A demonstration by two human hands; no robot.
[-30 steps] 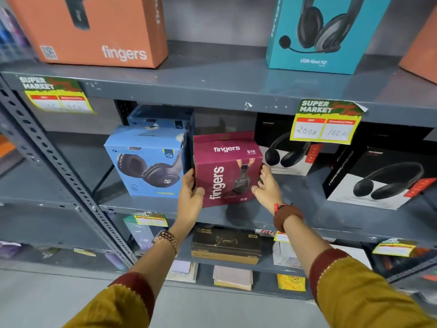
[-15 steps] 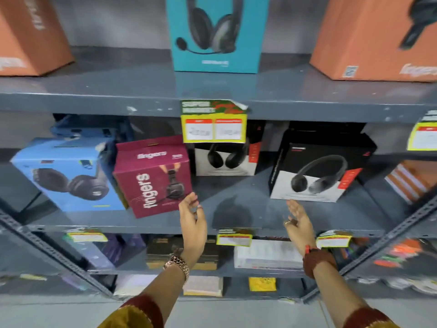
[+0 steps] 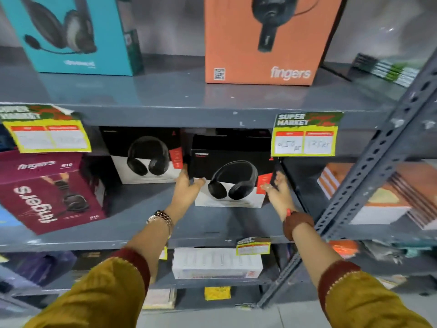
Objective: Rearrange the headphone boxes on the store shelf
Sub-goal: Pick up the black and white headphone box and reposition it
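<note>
The left hand [image 3: 188,188] and right hand [image 3: 276,189] clasped the sides of the black-and-white headphone box [image 3: 233,176], set back from the middle shelf [image 3: 142,235] front edge. The maroon box [image 3: 49,192] stood askew near the left; repositioning appeared incomplete.

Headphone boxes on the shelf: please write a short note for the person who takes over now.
Left hand: on the left edge of the black and white box, fingers around it.
Right hand: on the same box's right edge.
That box stands on the middle shelf, beside a second black box set further back.
The maroon box stands tilted at the left, nobody holding it.
Left to do: place the gripped box; perhaps straighten the maroon one.
</note>
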